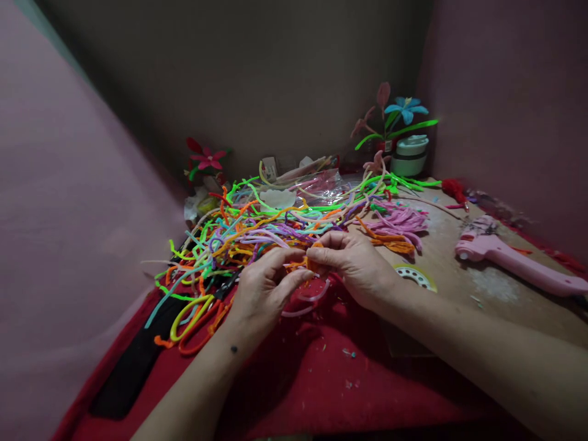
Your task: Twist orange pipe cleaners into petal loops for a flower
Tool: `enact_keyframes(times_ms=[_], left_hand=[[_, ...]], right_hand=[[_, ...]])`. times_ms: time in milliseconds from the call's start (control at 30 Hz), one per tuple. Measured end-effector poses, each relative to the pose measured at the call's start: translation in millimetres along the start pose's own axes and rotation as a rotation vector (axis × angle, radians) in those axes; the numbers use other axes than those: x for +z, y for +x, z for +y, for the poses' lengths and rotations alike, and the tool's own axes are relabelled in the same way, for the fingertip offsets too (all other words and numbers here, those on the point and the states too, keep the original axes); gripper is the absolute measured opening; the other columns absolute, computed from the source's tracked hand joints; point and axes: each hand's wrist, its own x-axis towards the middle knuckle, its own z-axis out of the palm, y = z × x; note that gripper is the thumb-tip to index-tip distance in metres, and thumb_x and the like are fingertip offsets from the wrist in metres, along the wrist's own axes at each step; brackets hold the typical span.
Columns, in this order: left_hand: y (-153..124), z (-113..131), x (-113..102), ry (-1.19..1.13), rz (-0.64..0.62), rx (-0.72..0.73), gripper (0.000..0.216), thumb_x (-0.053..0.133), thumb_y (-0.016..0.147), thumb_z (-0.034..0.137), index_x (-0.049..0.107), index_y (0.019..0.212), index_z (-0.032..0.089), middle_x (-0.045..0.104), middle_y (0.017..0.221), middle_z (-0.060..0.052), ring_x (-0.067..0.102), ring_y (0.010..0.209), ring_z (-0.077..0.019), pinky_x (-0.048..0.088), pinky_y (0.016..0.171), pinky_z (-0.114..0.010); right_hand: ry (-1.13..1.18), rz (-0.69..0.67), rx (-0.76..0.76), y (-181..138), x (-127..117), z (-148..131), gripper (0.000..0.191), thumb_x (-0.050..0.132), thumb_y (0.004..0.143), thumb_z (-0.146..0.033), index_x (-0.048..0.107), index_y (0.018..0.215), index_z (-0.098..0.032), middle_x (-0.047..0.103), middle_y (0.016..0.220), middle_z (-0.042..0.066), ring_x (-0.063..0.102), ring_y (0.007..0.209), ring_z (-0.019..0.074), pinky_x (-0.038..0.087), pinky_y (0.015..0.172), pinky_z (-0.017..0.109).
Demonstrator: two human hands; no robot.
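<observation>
My left hand (pixel 264 282) and my right hand (pixel 353 263) meet above the front of a red cloth. Between their fingertips is a small orange pipe cleaner piece (pixel 315 263), pinched from both sides. Its lower part and exact shape are partly hidden by my fingers. Just behind my hands spreads a tangled heap of pipe cleaners (pixel 257 236) in green, orange, purple and pale blue. A pale pink translucent loop (pixel 301 312) lies on the cloth under my hands.
On the brown board at right are a roll of tape (pixel 416 277), a pink bundle of pipe cleaners (pixel 399 223) and a pink handheld tool (pixel 519 257). Pipe cleaner flowers (pixel 407 110) stand at the back beside a pale green lidded container (pixel 410 156). Yellow and red loops (pixel 193 321) lie left.
</observation>
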Motion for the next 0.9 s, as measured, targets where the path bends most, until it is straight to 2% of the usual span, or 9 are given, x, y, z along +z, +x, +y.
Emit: enact_keyframes(times_ms=[67, 133, 267, 400, 600, 733, 800, 900], left_hand=[[-2, 3, 3, 0.043, -0.017, 0.006, 0.013, 0.06, 0.078, 0.027, 0.068, 0.078, 0.017, 0.065, 0.066, -0.001, 0.058, 0.057, -0.0111, 0.046, 0.056, -0.019], [-4, 6, 4, 0.06, -0.033, -0.003, 0.016, 0.059, 0.079, 0.028, 0.065, 0.069, 0.017, 0.057, 0.051, 0.003, 0.05, 0.044, -0.0078, 0.041, 0.048, -0.017], [-5, 10, 2, 0.043, -0.105, -0.027, 0.021, 0.057, 0.08, 0.029, 0.062, 0.064, 0.016, 0.048, 0.041, 0.005, 0.042, 0.036, -0.0056, 0.033, 0.039, -0.016], [-5, 15, 0, -0.021, -0.142, -0.088, 0.021, 0.058, 0.079, 0.029, 0.061, 0.062, 0.016, 0.045, 0.041, 0.005, 0.038, 0.037, -0.0049, 0.029, 0.038, -0.016], [-5, 14, 4, -0.343, -0.088, -0.288, 0.021, 0.057, 0.078, 0.034, 0.059, 0.068, 0.016, 0.05, 0.042, 0.004, 0.043, 0.034, -0.0072, 0.034, 0.037, -0.018], [-4, 15, 1, -0.283, -0.054, -0.276, 0.018, 0.062, 0.075, 0.03, 0.062, 0.066, 0.014, 0.055, 0.045, 0.002, 0.046, 0.037, -0.0069, 0.037, 0.039, -0.017], [-2, 15, -3, -0.27, 0.022, -0.255, 0.014, 0.066, 0.071, 0.027, 0.064, 0.067, 0.014, 0.057, 0.051, 0.002, 0.046, 0.041, -0.0056, 0.037, 0.041, -0.015], [1, 10, -11, -0.461, 0.096, -0.261, 0.017, 0.07, 0.069, 0.025, 0.065, 0.084, 0.017, 0.059, 0.063, 0.003, 0.046, 0.046, -0.0041, 0.037, 0.044, -0.015]], right_hand=[[0.032, -0.023, 0.006, -1, 0, 2, 0.02, 0.074, 0.064, -0.029, 0.059, 0.062, -0.015, 0.06, 0.058, -0.002, 0.05, 0.051, 0.0079, 0.038, 0.053, 0.023], [0.049, -0.041, -0.001, -1, -1, 3, 0.019, 0.072, 0.066, -0.03, 0.06, 0.063, -0.015, 0.06, 0.057, -0.002, 0.05, 0.051, 0.0081, 0.038, 0.054, 0.023], [0.104, -0.052, 0.011, 0, -3, 2, 0.018, 0.071, 0.067, -0.026, 0.059, 0.06, -0.015, 0.059, 0.053, -0.002, 0.049, 0.048, 0.0074, 0.036, 0.052, 0.022], [0.153, -0.039, 0.017, 0, -2, 0, 0.018, 0.071, 0.067, -0.025, 0.058, 0.058, -0.015, 0.058, 0.053, -0.003, 0.047, 0.048, 0.007, 0.034, 0.051, 0.022], [0.033, -0.169, 0.036, -6, 3, 2, 0.019, 0.067, 0.072, -0.032, 0.062, 0.067, -0.014, 0.056, 0.062, -0.002, 0.048, 0.056, 0.0088, 0.037, 0.059, 0.025], [-0.074, -0.121, 0.016, -8, 5, 2, 0.02, 0.065, 0.072, -0.03, 0.061, 0.062, -0.013, 0.052, 0.059, -0.002, 0.043, 0.055, 0.0081, 0.033, 0.056, 0.024], [-0.111, -0.091, 0.014, -8, 6, 0, 0.019, 0.065, 0.071, -0.029, 0.06, 0.062, -0.013, 0.051, 0.059, -0.003, 0.041, 0.055, 0.0076, 0.03, 0.054, 0.024], [-0.167, -0.101, 0.068, -10, 9, -5, 0.021, 0.064, 0.071, -0.03, 0.06, 0.06, -0.013, 0.05, 0.056, -0.003, 0.039, 0.052, 0.007, 0.028, 0.052, 0.023]])
